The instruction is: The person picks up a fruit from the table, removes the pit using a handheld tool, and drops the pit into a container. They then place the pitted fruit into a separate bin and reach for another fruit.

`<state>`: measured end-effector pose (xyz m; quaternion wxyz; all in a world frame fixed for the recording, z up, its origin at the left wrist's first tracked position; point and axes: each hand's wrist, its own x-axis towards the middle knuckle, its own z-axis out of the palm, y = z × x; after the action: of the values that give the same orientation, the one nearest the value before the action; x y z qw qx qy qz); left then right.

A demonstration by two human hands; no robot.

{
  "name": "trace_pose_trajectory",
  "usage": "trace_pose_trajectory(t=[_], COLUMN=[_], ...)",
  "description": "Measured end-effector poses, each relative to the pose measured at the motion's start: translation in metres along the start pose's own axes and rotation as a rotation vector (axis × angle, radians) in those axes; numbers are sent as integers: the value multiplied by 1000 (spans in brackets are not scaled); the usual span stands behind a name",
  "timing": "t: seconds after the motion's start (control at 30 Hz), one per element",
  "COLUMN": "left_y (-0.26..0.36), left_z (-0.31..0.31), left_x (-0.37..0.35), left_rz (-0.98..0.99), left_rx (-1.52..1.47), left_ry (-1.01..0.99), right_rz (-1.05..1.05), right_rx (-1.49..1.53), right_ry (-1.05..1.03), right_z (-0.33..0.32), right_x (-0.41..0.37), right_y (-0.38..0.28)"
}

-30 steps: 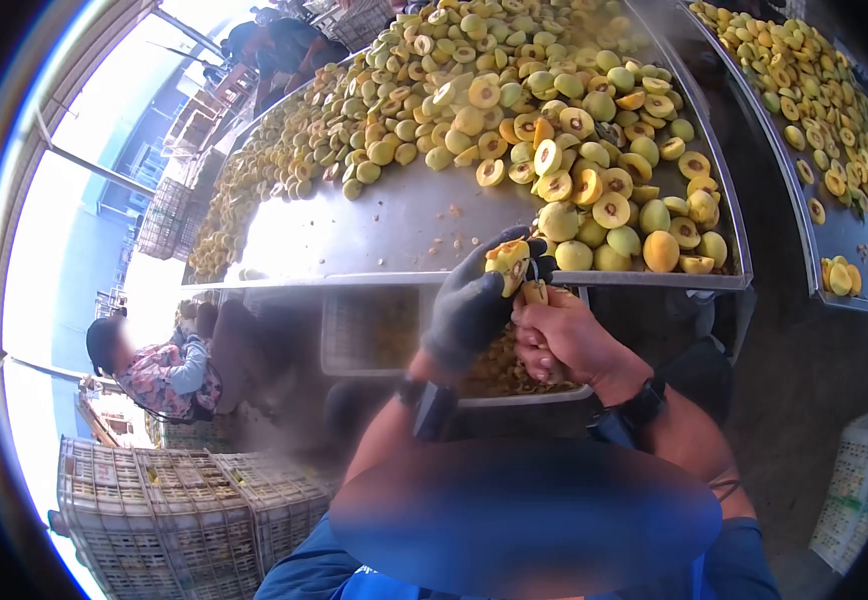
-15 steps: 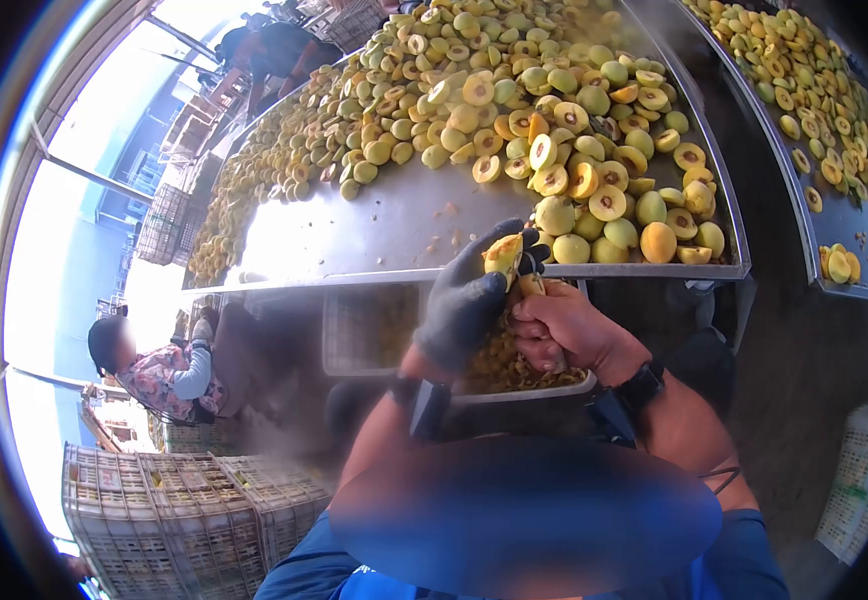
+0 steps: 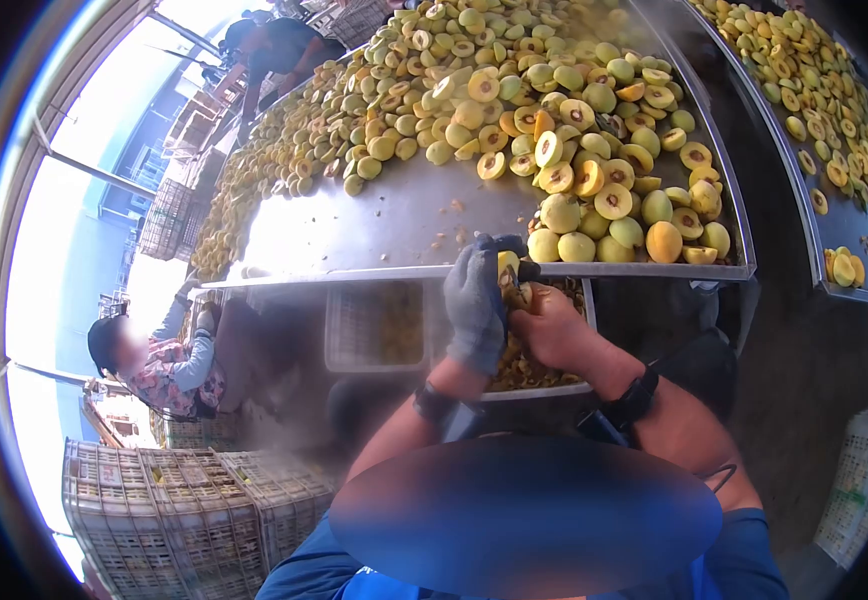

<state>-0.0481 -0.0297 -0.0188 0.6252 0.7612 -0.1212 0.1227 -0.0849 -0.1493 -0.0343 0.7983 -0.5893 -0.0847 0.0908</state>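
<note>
on my feed, my left hand [image 3: 476,305] wears a dark grey knit glove [image 3: 469,290] that covers it to the wrist. above the blue shirt [image 3: 754,560], the left forearm carries a dark band [image 3: 444,408] with a greyish block-shaped unit. my right hand [image 3: 551,325] is ungloved, and a black wrist strap [image 3: 632,403] sits between it and the blue shirt. the shirt is bright blue and short-sleeved, with a thin dark cord [image 3: 719,481] just beside its right sleeve.
</note>
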Motion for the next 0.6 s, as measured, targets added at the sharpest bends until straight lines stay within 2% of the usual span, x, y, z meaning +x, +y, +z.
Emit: trace_pose_trajectory(t=[0.03,0.1,0.13,0.2,0.27,0.37,0.43,0.53,0.6], left_y=[1,-2,-2,4,5,3,12,13,11], left_z=[1,3,3,2,4,9,6,9,3], left_x=[1,1,1,2,0,-5,-7,-8,-3], left_rz=[-23,-62,-65,-58,-37,-56,-143,-122,75], left_rx=[-41,-96,-99,-100,-109,-172,-267,-135,3], left_ry=[9,24,8,-42,-31,23,-21,-33,-111], right_rz=[-263,-229,67,230,-28,-36,65,109,159], right_rx=[-146,-94,103,170,-98,86,76,159,216], right_ry=[68,43,-46,-118,-102,-78,-109,-100,-124], right_z=[5,1,-2,-8,-10,-6,-9,-6,-6], right_x=[8,7,-3,-8,-4,-3,-6,-4,-7], right_y=[13,21,-18,-32,-4,18,4,8,-2])
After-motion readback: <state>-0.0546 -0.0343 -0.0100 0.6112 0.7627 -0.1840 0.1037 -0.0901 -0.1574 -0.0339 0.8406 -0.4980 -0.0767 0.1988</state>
